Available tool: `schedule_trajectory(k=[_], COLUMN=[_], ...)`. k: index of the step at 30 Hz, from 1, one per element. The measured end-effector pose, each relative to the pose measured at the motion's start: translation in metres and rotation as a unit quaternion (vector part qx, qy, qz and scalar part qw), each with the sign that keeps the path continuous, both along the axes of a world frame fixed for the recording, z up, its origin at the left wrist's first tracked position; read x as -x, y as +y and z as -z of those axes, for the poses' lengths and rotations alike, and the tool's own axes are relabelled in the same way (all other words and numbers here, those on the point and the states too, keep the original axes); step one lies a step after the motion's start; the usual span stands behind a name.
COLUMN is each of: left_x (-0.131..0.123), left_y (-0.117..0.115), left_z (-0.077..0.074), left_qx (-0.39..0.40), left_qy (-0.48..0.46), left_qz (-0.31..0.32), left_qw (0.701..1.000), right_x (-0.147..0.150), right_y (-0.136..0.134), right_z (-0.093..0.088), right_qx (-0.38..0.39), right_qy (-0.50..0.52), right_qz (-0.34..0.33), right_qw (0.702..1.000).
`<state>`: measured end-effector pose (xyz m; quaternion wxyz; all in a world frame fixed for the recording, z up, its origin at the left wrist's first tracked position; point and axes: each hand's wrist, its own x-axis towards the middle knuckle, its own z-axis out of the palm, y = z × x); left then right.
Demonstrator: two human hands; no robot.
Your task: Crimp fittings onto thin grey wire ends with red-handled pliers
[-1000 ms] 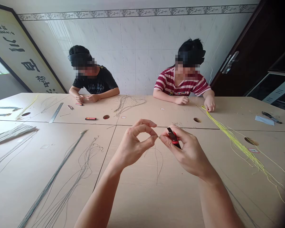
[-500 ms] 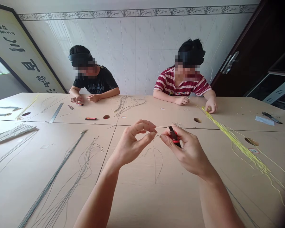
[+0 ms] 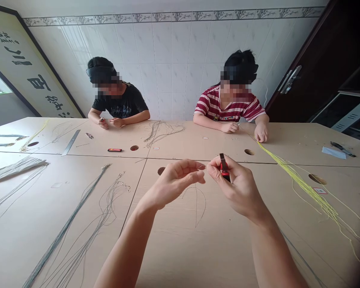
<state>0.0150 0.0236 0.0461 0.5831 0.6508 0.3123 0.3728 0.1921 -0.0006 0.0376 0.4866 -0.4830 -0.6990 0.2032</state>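
My right hand (image 3: 235, 180) is closed around a red and black lighter (image 3: 225, 173), with its dark top sticking up. Thumb and forefinger of that hand pinch one end of a thin dark cord (image 3: 205, 202). My left hand (image 3: 178, 182) faces it, fingers curved and the thumb a little apart from them. A fine strand runs from the right fingertips to the left fingers. Below both hands the cord hangs in a loose loop above the table; its upper part is hidden behind my left hand.
Grey-green cord bundles (image 3: 78, 214) lie to the left, yellow cords (image 3: 303, 182) to the right. Another lighter (image 3: 115, 150), a steel ruler (image 3: 71, 142) and pliers (image 3: 343, 149) lie farther back. Holes (image 3: 134, 148) pierce the table (image 3: 198, 256). Two people work across from me.
Both my hands have moved slightly right and up, and my left thumb and fingertips are farther apart. Across the table, the left person has lifted a small red thing; the other's hand has shifted on the yellow cords.
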Motion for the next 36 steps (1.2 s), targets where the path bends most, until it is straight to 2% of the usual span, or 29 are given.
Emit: schedule_trajectory(k=[9,20,22,25,29,31,33,34,36], left_x=[0.0,-0.002,0.0,0.002,0.003,0.005,0.008,0.009,0.013], left_y=[0.002,0.0,0.0,-0.002,-0.008,-0.012,-0.014,-0.015,-0.013], left_z=[0.006,0.007,0.003,-0.001,0.002,0.005,0.005,0.004,-0.003], left_qx=[0.015,-0.018,-0.002,0.056,0.142,0.152,0.135,0.118,0.07], left_qy=[0.04,0.102,0.096,0.068,-0.022,-0.079,-0.145,-0.176,-0.226], left_qz=[-0.008,0.044,0.075,0.171,0.3,0.32,0.278,0.225,0.069], left_qw=[0.999,0.994,0.993,0.981,0.943,0.932,0.94,0.951,0.969], right_x=[-0.003,0.0,-0.001,-0.002,-0.003,-0.004,-0.004,-0.005,-0.005], right_y=[0.001,0.002,0.003,0.006,0.01,0.013,0.016,0.017,0.019], right_z=[0.004,0.002,0.004,0.006,0.009,0.011,0.013,0.014,0.015], right_qx=[0.015,0.028,0.028,0.02,0.024,0.024,0.022,0.023,0.024], right_qy=[0.057,0.075,0.085,0.102,0.126,0.146,0.17,0.182,0.202], right_qz=[0.03,0.019,0.023,0.04,0.057,0.061,0.068,0.072,0.079], right_qw=[0.998,0.997,0.996,0.994,0.99,0.987,0.983,0.98,0.976])
